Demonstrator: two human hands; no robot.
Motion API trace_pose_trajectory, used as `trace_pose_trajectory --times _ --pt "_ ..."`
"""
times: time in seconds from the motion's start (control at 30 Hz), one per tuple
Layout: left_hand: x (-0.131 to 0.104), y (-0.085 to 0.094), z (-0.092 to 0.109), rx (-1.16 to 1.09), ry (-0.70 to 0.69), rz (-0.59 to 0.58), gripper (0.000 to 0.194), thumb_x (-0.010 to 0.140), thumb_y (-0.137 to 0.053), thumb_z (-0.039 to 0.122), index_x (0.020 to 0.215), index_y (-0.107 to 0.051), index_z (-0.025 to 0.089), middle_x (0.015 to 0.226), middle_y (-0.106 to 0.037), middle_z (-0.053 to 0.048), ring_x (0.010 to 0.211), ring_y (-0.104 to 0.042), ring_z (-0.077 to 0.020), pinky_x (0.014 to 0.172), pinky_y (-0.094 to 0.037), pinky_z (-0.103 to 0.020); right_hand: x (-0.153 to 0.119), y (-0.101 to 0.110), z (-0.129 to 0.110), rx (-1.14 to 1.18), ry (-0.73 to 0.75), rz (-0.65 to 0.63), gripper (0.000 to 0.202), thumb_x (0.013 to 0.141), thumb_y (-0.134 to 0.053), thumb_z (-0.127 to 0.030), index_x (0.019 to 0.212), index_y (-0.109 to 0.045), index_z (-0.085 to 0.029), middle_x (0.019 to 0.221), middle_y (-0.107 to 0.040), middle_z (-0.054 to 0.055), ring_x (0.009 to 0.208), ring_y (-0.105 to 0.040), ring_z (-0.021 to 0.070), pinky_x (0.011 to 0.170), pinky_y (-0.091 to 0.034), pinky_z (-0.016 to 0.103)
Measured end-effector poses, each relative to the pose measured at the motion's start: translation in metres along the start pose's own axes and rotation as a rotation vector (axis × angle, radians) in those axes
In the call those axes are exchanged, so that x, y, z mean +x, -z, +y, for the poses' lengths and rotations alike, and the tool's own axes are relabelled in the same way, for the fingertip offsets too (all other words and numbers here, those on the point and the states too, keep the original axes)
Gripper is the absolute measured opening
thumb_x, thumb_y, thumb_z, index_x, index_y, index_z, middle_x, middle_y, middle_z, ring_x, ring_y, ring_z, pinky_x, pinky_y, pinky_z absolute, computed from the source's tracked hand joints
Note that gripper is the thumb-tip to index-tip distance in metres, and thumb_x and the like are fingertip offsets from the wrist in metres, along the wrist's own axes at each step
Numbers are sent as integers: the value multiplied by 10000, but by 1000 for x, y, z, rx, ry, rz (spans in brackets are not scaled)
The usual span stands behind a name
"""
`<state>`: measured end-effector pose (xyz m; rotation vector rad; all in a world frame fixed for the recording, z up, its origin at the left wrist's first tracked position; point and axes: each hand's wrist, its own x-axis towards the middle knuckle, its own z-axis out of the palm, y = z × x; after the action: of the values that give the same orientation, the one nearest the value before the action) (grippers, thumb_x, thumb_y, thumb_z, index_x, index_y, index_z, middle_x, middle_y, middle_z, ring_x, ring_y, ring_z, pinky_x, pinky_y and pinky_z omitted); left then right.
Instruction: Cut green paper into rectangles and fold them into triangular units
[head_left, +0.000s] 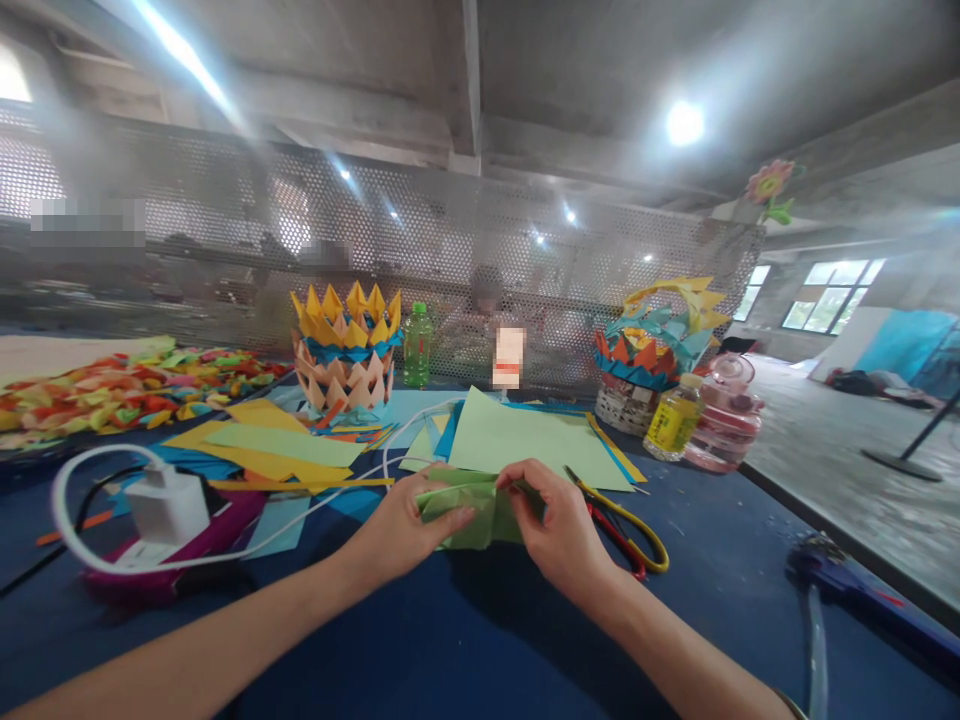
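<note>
Green paper (480,515) | left hand (421,515): pinching it, 9 o'clock | right hand (553,515): pinching edge, 1 o'clock | advisable: match edges before creasing

Looks like smooth, matt paper at the folded green sheet (469,520) and the pale green sheet (517,435). Reads as creased paper on the tiered basket (347,365). Shows clear, glossy plastic at the green bottle (418,350) and pink jug (720,437), smooth white plastic on the charger (169,508). Appears matt across the blue tabletop (360,650), perforated and metal-like at the partition (420,230).
</note>
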<state>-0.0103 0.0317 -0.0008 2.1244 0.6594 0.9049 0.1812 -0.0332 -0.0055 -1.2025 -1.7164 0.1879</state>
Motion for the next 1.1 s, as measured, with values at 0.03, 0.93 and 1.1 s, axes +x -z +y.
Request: trace_pose_trajectory --times 0.03,0.93,1.1 --pt "0 0 -1 -3 -1 1 249 831 -617 382 791 -734 167 808 -637 -24 789 -612 -186 714 -500 -262 0 0 -1 3 2 -1 214 837 -451 -72 872 -620 -198 841 -659 32 774 -629 175 723 -465 279" --pt "6 3 -4 -430 160 157 509 723 -752 325 1132 -465 225 1004 -668 -24 823 -624 -169 738 -457 -279 2 1 2 -2 -12 59 59 825 -641 -157 785 -633 -200 781 -668 5 731 -620 167 689 -458 258" --pt "5 0 -7 -602 302 86 645 653 -832 419 1185 -557 180 912 -727 -35 835 -649 -184 775 -472 -288 1 1 1 -18 -9 60 58 819 -633 -147 797 -635 -201 790 -677 3 738 -630 167 689 -468 255"
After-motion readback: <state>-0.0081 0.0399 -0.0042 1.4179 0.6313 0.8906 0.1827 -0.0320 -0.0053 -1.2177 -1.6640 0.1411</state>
